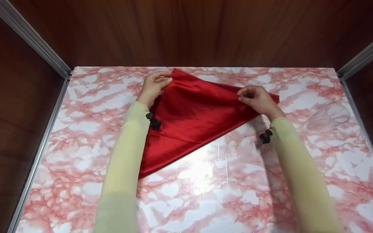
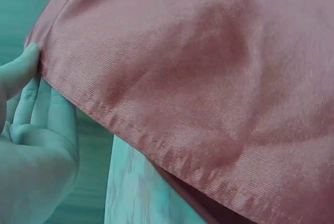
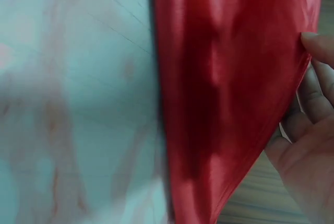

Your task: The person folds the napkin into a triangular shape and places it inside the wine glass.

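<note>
A: How does each grip stand?

B: Both are pinched nearly closed. The left hand (image 1: pixel 154 86) holds the red cloth (image 1: pixel 193 110) near its far left corner, thumb in front and fingers behind; the right hand (image 1: pixel 257 99) pinches the edge towards the other end in the same way.

A: And where is the cloth?

B: Over the middle of the desk (image 1: pixel 76 181), between the hands, one tip poking out past the right hand, the lowest corner beside the left sleeve (image 1: pixel 121 158). How much of it is lifted is hard to tell.

A: Which step does that suggest?

B: Spreading or folding, probably; a darker layer shows behind the far edge. The next move seems to call for even tension between the two pinches, to ease out the creases.

A: Anything in the way?

B: A clear glass (image 1: pixel 330 116) near the right sleeve (image 1: pixel 303 174), easily missed and perhaps knocked. The black camera (image 1: pixel 154 122) on the left wrist might snag the cloth. Behind the desk rises a wooden wall (image 1: pixel 186 32).
</note>
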`<action>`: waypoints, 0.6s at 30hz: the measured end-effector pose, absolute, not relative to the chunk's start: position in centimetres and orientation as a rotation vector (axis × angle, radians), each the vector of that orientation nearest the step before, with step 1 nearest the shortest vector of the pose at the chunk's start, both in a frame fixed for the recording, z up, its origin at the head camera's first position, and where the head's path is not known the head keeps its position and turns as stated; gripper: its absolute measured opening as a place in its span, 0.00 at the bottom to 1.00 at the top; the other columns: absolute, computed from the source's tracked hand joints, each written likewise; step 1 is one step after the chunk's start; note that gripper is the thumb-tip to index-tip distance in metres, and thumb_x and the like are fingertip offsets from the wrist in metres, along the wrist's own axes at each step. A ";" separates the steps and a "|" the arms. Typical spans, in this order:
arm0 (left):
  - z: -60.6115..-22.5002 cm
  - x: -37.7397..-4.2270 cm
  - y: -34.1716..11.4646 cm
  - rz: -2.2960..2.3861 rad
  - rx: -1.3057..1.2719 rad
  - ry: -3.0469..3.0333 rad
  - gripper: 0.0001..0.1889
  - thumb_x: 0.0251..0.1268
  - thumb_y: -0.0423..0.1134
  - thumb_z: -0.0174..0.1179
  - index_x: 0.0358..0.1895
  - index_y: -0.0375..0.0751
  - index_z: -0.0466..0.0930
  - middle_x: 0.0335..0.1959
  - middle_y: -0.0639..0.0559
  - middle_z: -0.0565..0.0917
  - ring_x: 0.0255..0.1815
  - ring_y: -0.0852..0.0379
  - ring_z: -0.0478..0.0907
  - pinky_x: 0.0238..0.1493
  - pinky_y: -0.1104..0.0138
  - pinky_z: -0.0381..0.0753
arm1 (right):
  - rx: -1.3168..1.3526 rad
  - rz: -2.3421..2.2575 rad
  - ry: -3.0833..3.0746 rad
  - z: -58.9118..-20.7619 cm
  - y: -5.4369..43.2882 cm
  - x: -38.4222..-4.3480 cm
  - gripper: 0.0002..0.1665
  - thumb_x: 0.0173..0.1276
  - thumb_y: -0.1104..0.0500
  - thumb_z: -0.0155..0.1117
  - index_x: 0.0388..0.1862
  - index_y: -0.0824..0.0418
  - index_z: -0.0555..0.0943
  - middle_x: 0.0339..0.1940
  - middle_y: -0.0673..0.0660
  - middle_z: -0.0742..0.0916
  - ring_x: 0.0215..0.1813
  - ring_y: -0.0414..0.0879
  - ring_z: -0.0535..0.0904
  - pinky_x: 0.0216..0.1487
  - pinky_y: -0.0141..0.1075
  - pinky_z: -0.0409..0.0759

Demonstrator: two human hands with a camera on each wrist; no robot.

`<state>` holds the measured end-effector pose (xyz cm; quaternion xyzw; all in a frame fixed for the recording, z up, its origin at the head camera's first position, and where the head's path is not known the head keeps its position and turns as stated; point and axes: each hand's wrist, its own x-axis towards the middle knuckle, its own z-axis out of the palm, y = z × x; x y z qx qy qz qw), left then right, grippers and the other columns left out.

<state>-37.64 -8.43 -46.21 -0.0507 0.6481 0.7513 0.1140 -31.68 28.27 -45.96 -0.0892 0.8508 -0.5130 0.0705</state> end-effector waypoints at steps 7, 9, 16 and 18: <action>-47.8 -39.7 -9.5 2.240 -0.209 1.857 0.12 0.61 0.30 0.63 0.48 0.37 0.82 0.38 0.46 0.83 0.35 0.55 0.80 0.36 0.67 0.81 | -0.203 -1.518 2.582 -49.1 28.0 -34.8 0.09 0.66 0.66 0.64 0.44 0.65 0.82 0.40 0.60 0.84 0.42 0.47 0.76 0.44 0.29 0.75; -48.3 -40.1 -9.7 2.228 -0.219 1.858 0.12 0.62 0.30 0.63 0.49 0.37 0.82 0.39 0.45 0.83 0.37 0.55 0.81 0.37 0.66 0.81 | -0.193 -1.514 2.577 -49.5 28.0 -35.2 0.09 0.66 0.65 0.64 0.45 0.64 0.82 0.41 0.59 0.84 0.42 0.47 0.76 0.45 0.30 0.76; -50.0 -41.6 -9.8 2.180 -0.258 1.850 0.14 0.63 0.30 0.62 0.51 0.38 0.81 0.41 0.45 0.82 0.36 0.54 0.81 0.37 0.65 0.82 | -0.188 -1.582 2.538 -50.3 28.1 -36.5 0.11 0.65 0.67 0.64 0.46 0.64 0.82 0.42 0.60 0.83 0.42 0.49 0.75 0.42 0.30 0.78; -50.5 -41.9 -9.8 2.165 -0.259 1.850 0.14 0.63 0.31 0.62 0.52 0.38 0.81 0.41 0.45 0.82 0.36 0.55 0.81 0.37 0.66 0.82 | -0.187 -1.606 2.531 -50.5 28.2 -37.0 0.11 0.65 0.69 0.63 0.47 0.65 0.82 0.42 0.60 0.83 0.42 0.48 0.75 0.42 0.29 0.77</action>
